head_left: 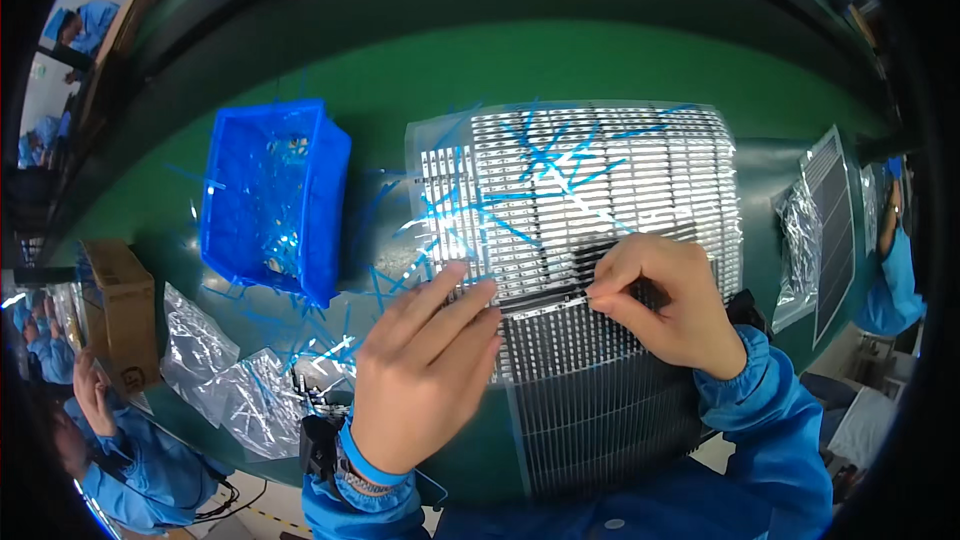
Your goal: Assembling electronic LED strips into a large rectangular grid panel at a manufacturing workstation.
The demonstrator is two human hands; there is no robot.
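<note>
A wide sheet carries many rows of silvery strips marked with small dark parts. Its near portion is dark and ribbed. My right hand is closed in a pinch, thumb and forefinger together at the end of a thin light strip that lies along one row. My left hand rests over the sheet's left side, fingers stretched out and apart, fingertips close to the strip's other end. Loose thin blue strips lie scattered across the sheet and to its left.
Left of the sheet stands a blue plastic bin with small bits inside. Crumpled clear plastic bags and a cardboard box are at the left. More silvery wrapping and a dark ribbed sheet lie at the right. People in blue sit at both sides.
</note>
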